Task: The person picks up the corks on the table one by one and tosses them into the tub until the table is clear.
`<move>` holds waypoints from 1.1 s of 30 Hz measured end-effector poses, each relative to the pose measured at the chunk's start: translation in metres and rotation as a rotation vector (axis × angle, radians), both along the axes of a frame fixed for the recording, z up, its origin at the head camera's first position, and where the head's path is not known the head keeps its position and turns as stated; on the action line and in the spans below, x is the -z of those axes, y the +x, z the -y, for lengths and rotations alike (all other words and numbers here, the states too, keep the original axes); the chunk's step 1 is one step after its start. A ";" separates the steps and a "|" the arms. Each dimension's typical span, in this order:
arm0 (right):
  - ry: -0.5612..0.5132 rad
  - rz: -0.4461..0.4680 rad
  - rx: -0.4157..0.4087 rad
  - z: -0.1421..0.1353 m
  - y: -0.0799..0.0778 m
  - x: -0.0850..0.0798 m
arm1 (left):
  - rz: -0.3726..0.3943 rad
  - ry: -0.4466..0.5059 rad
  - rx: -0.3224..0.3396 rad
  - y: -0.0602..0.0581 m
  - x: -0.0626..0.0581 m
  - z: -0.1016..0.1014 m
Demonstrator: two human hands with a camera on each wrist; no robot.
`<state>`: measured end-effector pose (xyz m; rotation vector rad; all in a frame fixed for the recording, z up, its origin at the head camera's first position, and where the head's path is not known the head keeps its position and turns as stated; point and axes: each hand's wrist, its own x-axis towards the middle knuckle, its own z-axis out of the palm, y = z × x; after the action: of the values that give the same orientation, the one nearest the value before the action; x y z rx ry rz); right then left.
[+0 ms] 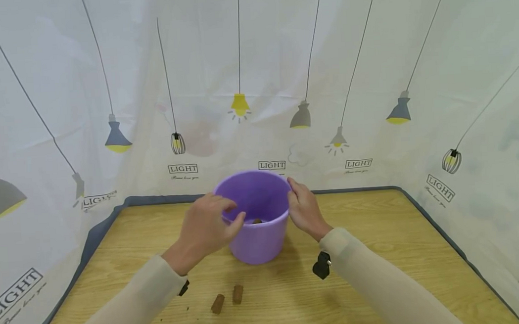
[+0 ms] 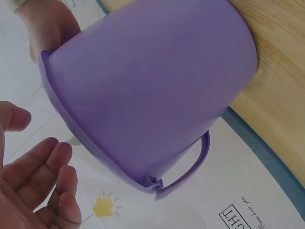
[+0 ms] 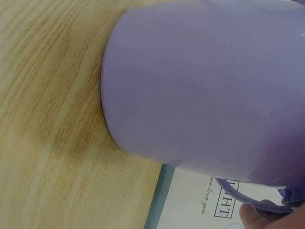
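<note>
A purple bucket (image 1: pixel 262 243) stands on the wooden table with its mouth upward; something small and brown (image 1: pixel 257 221) shows at its bottom. My right hand (image 1: pixel 306 206) grips the bucket's right rim, and its fingertips (image 3: pixel 249 212) appear beside the handle (image 3: pixel 243 198) in the right wrist view. At the left rim, my left hand (image 1: pixel 210 224) hovers with loosely bent fingers. The left wrist view has those fingers (image 2: pixel 40 167) spread apart from the rim, holding nothing. Two brown corks (image 1: pixel 238 294) (image 1: pixel 217 304) lie on the table in front of the bucket.
Dark crumbs (image 1: pixel 187 308) are scattered left of the corks. The wooden table (image 1: pixel 380 244) has a blue-grey edge (image 1: pixel 355 190) along the back and sides. White sheeting (image 1: pixel 208 61) printed with lamps hangs behind it and on both sides.
</note>
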<state>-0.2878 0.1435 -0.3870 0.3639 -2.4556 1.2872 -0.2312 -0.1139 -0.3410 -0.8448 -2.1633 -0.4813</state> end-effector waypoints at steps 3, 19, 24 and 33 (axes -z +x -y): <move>0.003 -0.004 0.002 0.000 -0.001 0.001 | -0.005 -0.015 0.006 0.003 0.001 0.003; 0.003 -0.004 0.003 -0.001 0.000 0.001 | 0.083 -0.065 0.051 0.022 0.010 0.013; 0.001 -0.002 0.002 0.000 -0.001 0.001 | 0.203 -0.135 0.049 0.031 0.014 0.016; -0.001 -0.002 0.001 -0.001 0.000 0.001 | 0.460 -0.335 0.121 0.034 0.022 0.025</move>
<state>-0.2876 0.1443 -0.3876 0.3629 -2.4534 1.2872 -0.1977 -0.1391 -0.3626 -1.1398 -2.6756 -0.4076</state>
